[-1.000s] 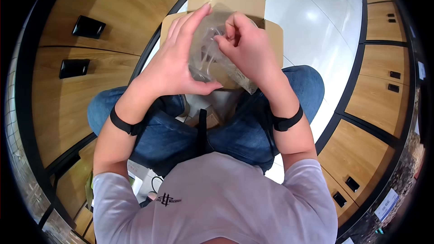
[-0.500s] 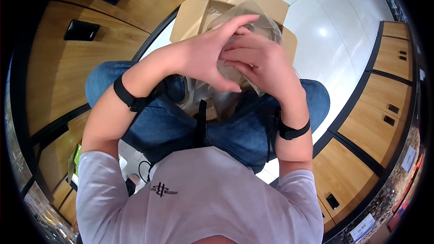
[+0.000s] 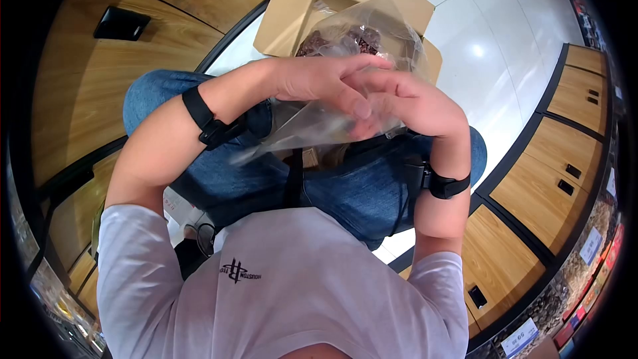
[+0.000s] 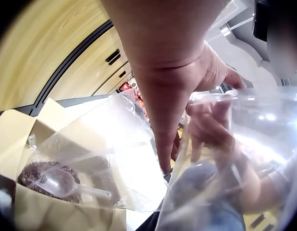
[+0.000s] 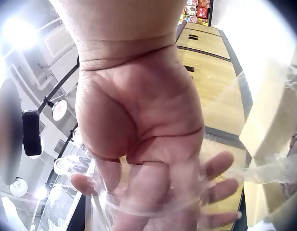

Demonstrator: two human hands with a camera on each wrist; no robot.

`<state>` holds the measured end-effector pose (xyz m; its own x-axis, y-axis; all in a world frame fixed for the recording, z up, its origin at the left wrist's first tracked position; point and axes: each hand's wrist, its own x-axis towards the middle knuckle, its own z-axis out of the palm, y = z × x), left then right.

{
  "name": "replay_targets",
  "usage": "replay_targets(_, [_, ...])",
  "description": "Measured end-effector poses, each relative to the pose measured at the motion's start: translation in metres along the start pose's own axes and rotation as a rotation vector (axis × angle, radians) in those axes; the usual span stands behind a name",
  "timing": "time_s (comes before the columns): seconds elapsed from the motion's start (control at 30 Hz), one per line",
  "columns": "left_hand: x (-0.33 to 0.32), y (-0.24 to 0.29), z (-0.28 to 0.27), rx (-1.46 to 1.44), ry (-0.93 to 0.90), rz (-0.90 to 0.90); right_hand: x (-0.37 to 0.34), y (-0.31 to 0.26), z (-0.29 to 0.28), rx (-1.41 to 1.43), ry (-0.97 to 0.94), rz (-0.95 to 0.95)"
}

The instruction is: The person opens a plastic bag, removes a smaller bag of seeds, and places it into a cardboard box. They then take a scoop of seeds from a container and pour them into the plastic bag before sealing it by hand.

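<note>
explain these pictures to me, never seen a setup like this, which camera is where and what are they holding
There's no robot here: a person works with two bare hands. The head view looks down from a camera on the head; the other two come from cameras worn on the wrists.

The left hand and right hand are at a clear plastic bag, fingers mostly extended rather than clenched. Motion blur hides the exact grip.

In front of the person is an open cardboard box. Inside, a clear scoop lies on dark, coarse contents I can't identify.
</note>
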<state>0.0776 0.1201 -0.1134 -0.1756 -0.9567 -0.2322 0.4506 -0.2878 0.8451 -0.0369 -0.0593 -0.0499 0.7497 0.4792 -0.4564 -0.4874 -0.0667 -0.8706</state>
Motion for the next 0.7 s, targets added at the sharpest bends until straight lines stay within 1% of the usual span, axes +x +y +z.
replay_targets(0.03, [0.002, -0.002, -0.002, -0.055, -0.056, 0.005, -0.004, -0.001, -0.005, -0.016, -0.004, 0.022])
replay_targets(0.07, [0.004, -0.003, -0.005, -0.053, -0.063, 0.004, -0.007, 0.0, -0.009, -0.016, 0.003, 0.022])
replay_targets(0.13, [0.004, 0.007, 0.0, -0.052, -0.147, -0.022, -0.013, 0.006, -0.014, -0.032, 0.013, -0.107])
replay_targets(0.17, [0.003, 0.012, 0.004, -0.05, -0.156, -0.023, -0.017, 0.005, -0.019, -0.032, 0.022, -0.106])
replay_targets(0.23, [-0.002, 0.02, 0.01, -0.113, -0.091, -0.113, -0.024, 0.003, -0.024, -0.011, 0.041, 0.022])
replay_targets(0.27, [0.001, 0.02, 0.009, -0.112, -0.102, -0.113, -0.027, -0.001, -0.023, -0.01, 0.051, 0.025])
replay_targets(0.33, [0.01, 0.019, 0.007, -0.176, -0.234, -0.178, -0.032, -0.011, -0.019, 0.084, 0.045, 0.052])
replay_targets(0.37, [0.013, 0.02, 0.008, -0.176, -0.246, -0.177, -0.035, -0.011, -0.021, 0.085, 0.055, 0.058])
replay_targets(0.43, [0.017, 0.024, 0.009, -0.124, -0.314, -0.208, -0.04, -0.013, -0.028, -0.023, 0.042, 0.131])
replay_targets(0.47, [0.019, 0.024, 0.008, -0.121, -0.326, -0.207, -0.041, -0.015, -0.026, -0.023, 0.054, 0.134])
replay_targets(0.53, [0.022, 0.023, 0.004, -0.142, -0.341, -0.189, -0.042, -0.02, -0.022, -0.166, 0.125, -0.016])
replay_targets(0.57, [0.023, 0.023, 0.003, -0.137, -0.349, -0.192, -0.044, -0.023, -0.021, -0.166, 0.134, -0.017])
replay_targets(0.63, [0.024, 0.022, 0.001, -0.235, -0.401, -0.154, -0.047, -0.028, -0.018, -0.072, 0.218, -0.064])
replay_targets(0.67, [0.025, 0.021, 0.002, -0.24, -0.412, -0.166, -0.049, -0.032, -0.016, -0.015, 0.256, -0.007])
replay_targets(0.7, [0.026, 0.022, 0.004, -0.236, -0.406, -0.148, -0.05, -0.037, -0.013, -0.002, 0.266, -0.005])
